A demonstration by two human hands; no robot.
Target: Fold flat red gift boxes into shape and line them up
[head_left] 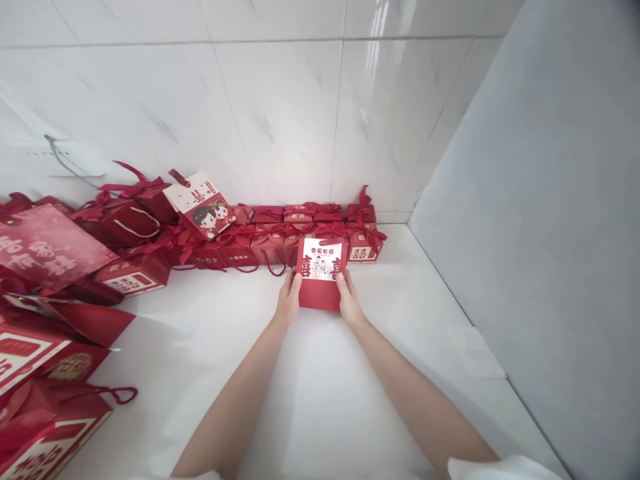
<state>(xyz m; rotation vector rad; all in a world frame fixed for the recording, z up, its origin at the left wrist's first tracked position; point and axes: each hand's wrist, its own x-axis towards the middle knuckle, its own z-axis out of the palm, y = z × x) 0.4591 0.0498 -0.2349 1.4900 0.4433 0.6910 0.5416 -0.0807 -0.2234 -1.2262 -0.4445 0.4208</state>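
Observation:
Between both hands I hold a red gift box with a white printed panel showing a couple and red characters. My left hand grips its left side, thumb on the front edge. On the opposite side my right hand holds it the same way. Just behind it, two rows of small red ribbon-tied boxes stand along the wall. The box at the right end of the front row bears a white character label. The held box covers part of that row.
A white-and-red cartoon gift box leans on the row's left part. More red boxes and bags crowd the left, some with cord handles. A tiled wall closes the back and a grey panel the right. The surface is white.

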